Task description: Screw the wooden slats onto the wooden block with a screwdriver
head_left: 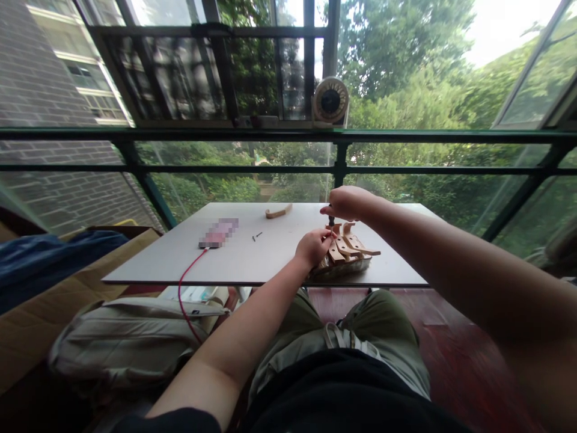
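Note:
My right hand (349, 202) is wrapped round the dark handle of a screwdriver (332, 221), which stands upright with its tip down. Just below, my left hand (312, 246) is closed in a pinch by the screwdriver's tip; what its fingers hold is too small to make out. Both hands are over a set of curved wooden hooks (346, 247) with dark holes, lying side by side on a base (349, 267) at the table's near edge. The left hand covers part of this set. One loose wooden hook (279, 211) lies farther back.
On the white table (243, 264) lie small screws (256, 237) and a blurred pink phone (219, 233) with a red cable (181, 285). A round fan (331, 101) stands by the green railing (270, 136). A bag (130, 337) and a cardboard box (85, 270) are at the left.

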Action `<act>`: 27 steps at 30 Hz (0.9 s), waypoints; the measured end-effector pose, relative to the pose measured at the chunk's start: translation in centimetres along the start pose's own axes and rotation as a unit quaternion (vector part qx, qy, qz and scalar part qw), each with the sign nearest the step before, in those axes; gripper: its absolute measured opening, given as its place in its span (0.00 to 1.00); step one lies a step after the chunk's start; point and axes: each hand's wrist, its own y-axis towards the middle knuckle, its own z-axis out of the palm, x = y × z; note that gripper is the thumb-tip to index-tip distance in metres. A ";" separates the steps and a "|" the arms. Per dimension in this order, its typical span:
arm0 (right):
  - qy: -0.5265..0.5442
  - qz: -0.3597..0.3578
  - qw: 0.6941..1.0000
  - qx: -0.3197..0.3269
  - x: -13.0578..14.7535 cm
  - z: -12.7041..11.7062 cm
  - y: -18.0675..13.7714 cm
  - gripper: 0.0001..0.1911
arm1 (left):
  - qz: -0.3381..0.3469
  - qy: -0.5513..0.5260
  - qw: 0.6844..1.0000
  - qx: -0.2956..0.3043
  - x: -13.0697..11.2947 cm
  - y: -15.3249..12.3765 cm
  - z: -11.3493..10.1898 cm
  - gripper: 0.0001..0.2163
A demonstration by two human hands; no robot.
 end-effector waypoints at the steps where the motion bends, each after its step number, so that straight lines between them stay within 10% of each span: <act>1: 0.002 0.000 1.000 -0.007 0.0 0.2 0.1 0.36 | 0.001 0.000 1.000 0.000 0.0 0.0 0.0 0.09; 20: 0.069 -0.104 0.990 0.070 -2.4 -0.5 -0.8 0.08 | -0.002 0.010 1.000 0.009 0.2 -0.1 0.0 0.11; 27: 0.044 -0.073 0.992 0.091 -1.3 -1.1 -1.2 0.15 | -0.003 0.014 1.000 0.012 0.1 -0.1 -0.1 0.12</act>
